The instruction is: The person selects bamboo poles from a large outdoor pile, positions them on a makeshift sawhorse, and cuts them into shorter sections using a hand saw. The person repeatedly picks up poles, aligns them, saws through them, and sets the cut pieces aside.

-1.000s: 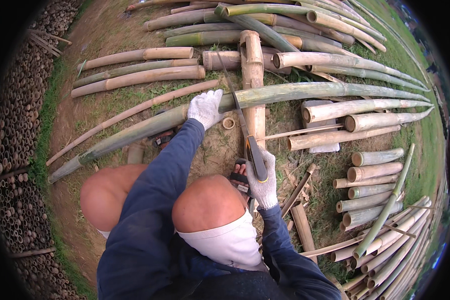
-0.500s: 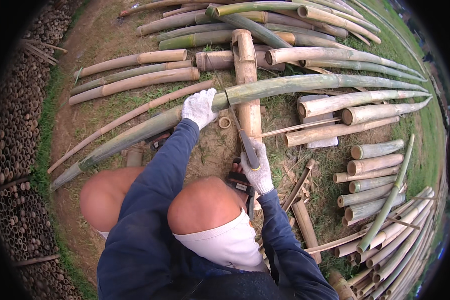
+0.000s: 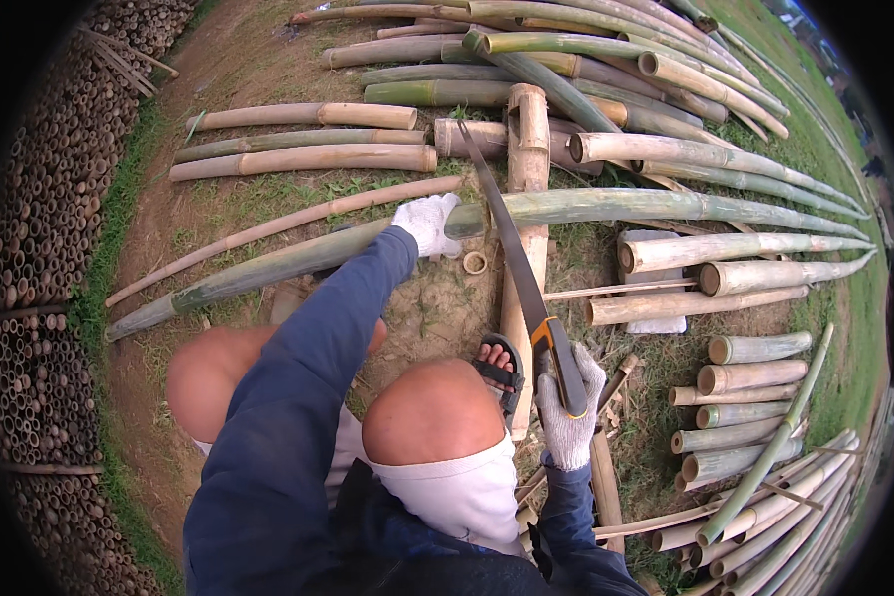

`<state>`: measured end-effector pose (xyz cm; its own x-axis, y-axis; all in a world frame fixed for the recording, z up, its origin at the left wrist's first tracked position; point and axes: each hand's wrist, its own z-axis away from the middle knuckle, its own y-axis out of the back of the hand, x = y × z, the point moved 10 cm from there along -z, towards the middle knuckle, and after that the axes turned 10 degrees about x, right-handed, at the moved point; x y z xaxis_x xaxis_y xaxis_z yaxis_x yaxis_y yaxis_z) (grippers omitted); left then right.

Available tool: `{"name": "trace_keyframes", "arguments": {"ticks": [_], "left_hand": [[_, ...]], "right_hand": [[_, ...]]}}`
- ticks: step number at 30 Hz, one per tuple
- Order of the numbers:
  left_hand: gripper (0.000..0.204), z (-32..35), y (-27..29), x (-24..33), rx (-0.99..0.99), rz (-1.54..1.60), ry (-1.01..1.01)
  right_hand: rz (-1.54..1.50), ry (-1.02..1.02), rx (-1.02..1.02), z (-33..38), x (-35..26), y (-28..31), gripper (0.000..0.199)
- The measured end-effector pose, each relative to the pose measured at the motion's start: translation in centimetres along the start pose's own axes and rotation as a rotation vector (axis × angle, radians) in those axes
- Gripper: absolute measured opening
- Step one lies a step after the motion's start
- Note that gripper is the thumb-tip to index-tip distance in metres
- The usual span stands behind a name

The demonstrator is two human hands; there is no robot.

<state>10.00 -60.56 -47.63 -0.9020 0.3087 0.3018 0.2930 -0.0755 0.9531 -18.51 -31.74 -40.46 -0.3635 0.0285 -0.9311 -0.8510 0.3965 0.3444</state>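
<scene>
My gloved left hand (image 3: 427,224) is wrapped round a long green bamboo pole (image 3: 606,206), just left of a notch or gap in it. The pole lies across a thick upright-running bamboo support (image 3: 528,164). In my gloved right hand (image 3: 572,409) is a hand saw (image 3: 512,243) with a black and orange handle. Its long blade slants up and left over the pole, close to the gap. Whether the pole is cut right through I cannot tell. A short bamboo ring (image 3: 475,262) lies on the ground below my left hand.
Many bamboo poles (image 3: 725,154) lie piled at the back and right. Short bamboo pieces (image 3: 760,348) and a bundle of thin poles (image 3: 765,517) lie at right. Stacked cut bamboo (image 3: 40,228) stands at left. My sandalled foot (image 3: 499,366) is beside the support.
My right hand has drawn the saw back toward me and to the right, its blade now showing more fully. The left hand still grips the pole. The view has shifted somewhat.
</scene>
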Motion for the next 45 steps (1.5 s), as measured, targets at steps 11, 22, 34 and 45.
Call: {"name": "trace_keyframes", "arguments": {"ticks": [11,22,34,45], "left_hand": [[0.087,4.3,8.9,-9.1,-0.53,-0.361,-0.193],[0.1,29.6,15.0,-31.1,0.629,-0.139,0.894],[0.055,35.7,-1.6,-40.5,1.468,2.044,0.971],[0.047,44.5,2.1,-32.5,1.539,2.118,0.862]], "right_hand": [[0.641,0.653,-0.023,-8.5,-2.8,-0.7,0.064],[1.052,0.605,-0.728,-12.4,9.5,-8.9,0.091],[0.969,1.069,-0.59,-13.5,-4.9,-32.0,0.1],[0.884,1.148,-0.566,-13.1,-9.5,-30.4,0.089]]}}
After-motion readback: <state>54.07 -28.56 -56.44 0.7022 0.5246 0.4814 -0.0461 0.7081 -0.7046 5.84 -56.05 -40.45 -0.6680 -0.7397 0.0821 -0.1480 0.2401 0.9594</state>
